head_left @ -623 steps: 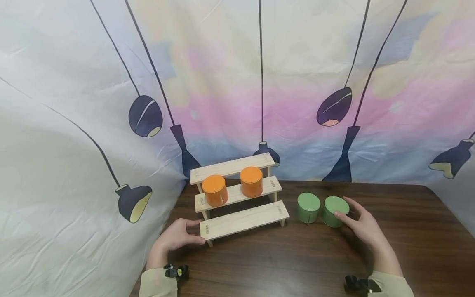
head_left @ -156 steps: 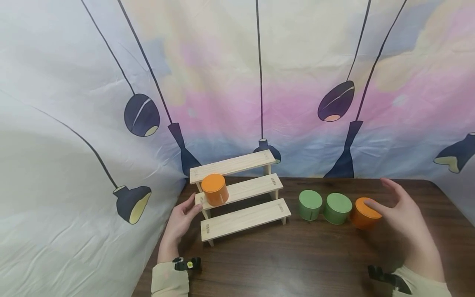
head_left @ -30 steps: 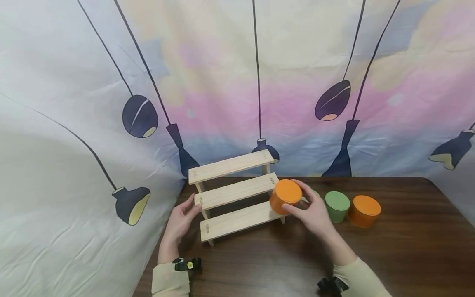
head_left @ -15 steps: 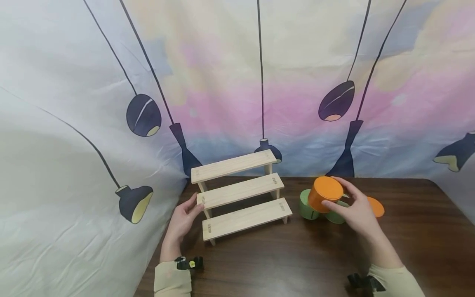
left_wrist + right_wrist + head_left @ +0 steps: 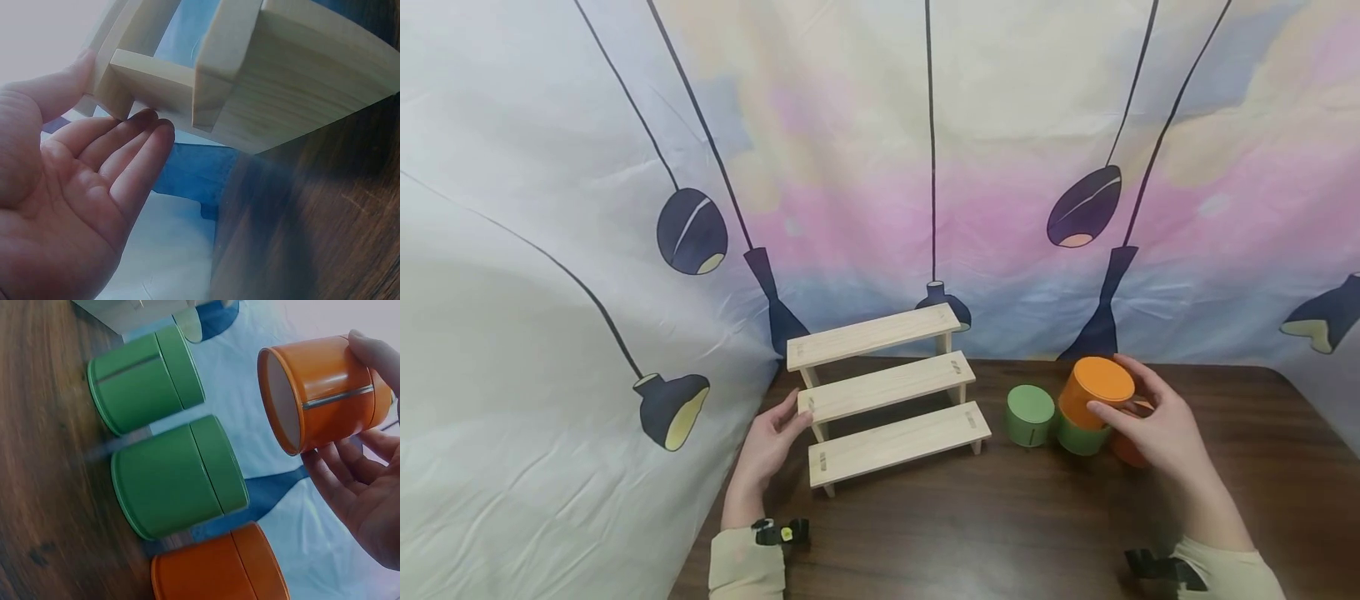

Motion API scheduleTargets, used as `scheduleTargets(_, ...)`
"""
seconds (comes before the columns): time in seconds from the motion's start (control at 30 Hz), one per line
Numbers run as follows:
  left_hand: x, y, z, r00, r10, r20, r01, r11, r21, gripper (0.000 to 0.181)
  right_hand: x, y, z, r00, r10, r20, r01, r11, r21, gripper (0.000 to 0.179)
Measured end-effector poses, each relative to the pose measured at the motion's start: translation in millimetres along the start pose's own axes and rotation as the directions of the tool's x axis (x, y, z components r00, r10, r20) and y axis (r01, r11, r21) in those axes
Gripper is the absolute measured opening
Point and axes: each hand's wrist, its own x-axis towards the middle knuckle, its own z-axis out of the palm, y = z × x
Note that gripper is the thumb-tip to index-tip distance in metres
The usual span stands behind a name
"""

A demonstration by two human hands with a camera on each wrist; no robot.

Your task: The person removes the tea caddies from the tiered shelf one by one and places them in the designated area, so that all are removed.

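A three-step wooden display stand (image 5: 891, 389) occupies the middle of the table. My left hand (image 5: 769, 450) grips the left end of its middle step; in the left wrist view the thumb lies against one face of the board (image 5: 150, 72) and the fingers are on the other side. My right hand (image 5: 1168, 437) holds an orange lidded tin (image 5: 1096, 390) by its side, raised off the table, its pale bottom visible in the right wrist view. Below it are two green tins (image 5: 1030, 417) in a row, and another orange tin (image 5: 215, 572) beside them, partly hidden in the head view.
The dark wooden table (image 5: 925, 533) reaches back to a fabric backdrop (image 5: 1000, 167) printed with hanging lamps. At the left the cloth (image 5: 550, 458) comes down close beside the left arm.
Earlier, two orange tins stood on the middle step; one now stands beside the green tins. My right hand has carried the other rightward off the stand. The left hand keeps its grip.
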Motion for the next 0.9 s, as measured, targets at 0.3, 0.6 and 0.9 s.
scheduleTargets(0.3, 1.0, -1.6, -0.4, 1.000, 0.001, -0.003, -0.001, 1.000, 0.004, 0.080, -2.1, 9.8, -19.0, 0.998, 0.067, -0.010, -0.066, 0.996, 0.053, 0.084)
scheduleTargets(0.6, -0.3, 0.2, -0.2, 1.000, 0.000, 0.000, 0.000, 1.000, 0.006, 0.079, -5.8, 24.0, -51.9, 0.988, 0.141, -0.060, -0.142, 0.990, -0.022, 0.092)
scheduleTargets(0.9, -1.0, 0.4, -0.8, 1.000, -0.013, 0.004, 0.013, 1.000, 0.001, 0.078, -6.8, 29.1, -70.5, 0.924, 0.338, -0.181, -0.350, 0.936, -0.039, 0.104)
